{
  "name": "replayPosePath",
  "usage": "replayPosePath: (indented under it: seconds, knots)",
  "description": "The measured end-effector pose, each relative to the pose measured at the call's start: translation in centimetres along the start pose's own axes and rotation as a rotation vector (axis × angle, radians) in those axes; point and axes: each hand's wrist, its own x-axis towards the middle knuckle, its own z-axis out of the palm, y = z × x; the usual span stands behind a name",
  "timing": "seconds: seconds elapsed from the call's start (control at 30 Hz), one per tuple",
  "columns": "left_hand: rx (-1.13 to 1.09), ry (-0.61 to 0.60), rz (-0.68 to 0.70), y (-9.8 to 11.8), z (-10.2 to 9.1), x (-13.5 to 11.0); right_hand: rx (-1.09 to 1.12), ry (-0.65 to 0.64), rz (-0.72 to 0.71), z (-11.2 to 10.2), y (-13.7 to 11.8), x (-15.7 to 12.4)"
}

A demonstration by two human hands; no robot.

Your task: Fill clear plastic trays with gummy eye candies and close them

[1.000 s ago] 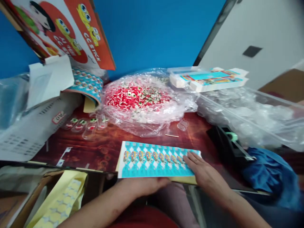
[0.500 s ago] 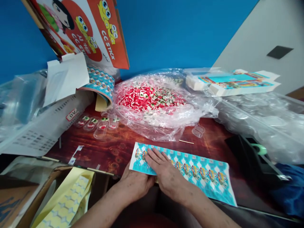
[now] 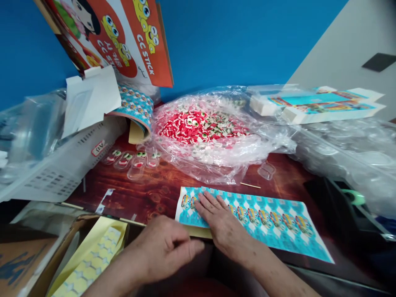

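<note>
A blue strip sheet of printed cartoon stickers [image 3: 272, 216] lies along the front of the dark wooden table. My right hand [image 3: 219, 218] rests flat on its left part, fingers stretched out. A pale yellow edge shows under the sheet's front left side. My left hand [image 3: 163, 247] is off the sheet, just before the table edge, its thumb stuck out apart from loosely bent fingers. Nothing shows in it, though its fingertips are partly hidden.
A clear bag of red and white pieces [image 3: 198, 128] lies behind. Small clear cases [image 3: 136, 165] sit left of it, near a white basket [image 3: 58, 177]. Yellow label backing [image 3: 93, 255] fills a carton at front left. A black box [image 3: 337, 206] stands right.
My left hand has come away from under the sheet's front left edge and moved left and toward me. My right hand stays flat on the sheet. The view has shifted slightly.
</note>
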Motion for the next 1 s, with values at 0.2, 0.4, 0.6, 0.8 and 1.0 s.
replayPosePath:
  seconds: [0.2, 0.4, 0.6, 0.8, 1.0]
  knots:
    - [0.297, 0.131, -0.056, -1.2, 1.5, 3.2, -0.076, 0.156, -0.022, 2.3, 0.3, -0.6]
    - [0.406, 0.131, -0.074, -1.3, 2.0, 3.2, -0.101, 0.194, -0.031, 2.8, 0.5, -1.2]
    - [0.444, 0.166, -0.044, -1.9, 1.6, 3.3, -0.084, 0.197, -0.04, 3.1, 0.6, -1.3]
    - [0.45, 0.141, 0.0, -2.1, 2.3, 3.5, -0.02, 0.112, -0.063, 2.5, 0.4, -2.0]
    - [0.438, 0.181, -0.01, -2.2, 2.4, 3.8, 0.037, 0.101, -0.03, 2.3, 0.3, -2.0]
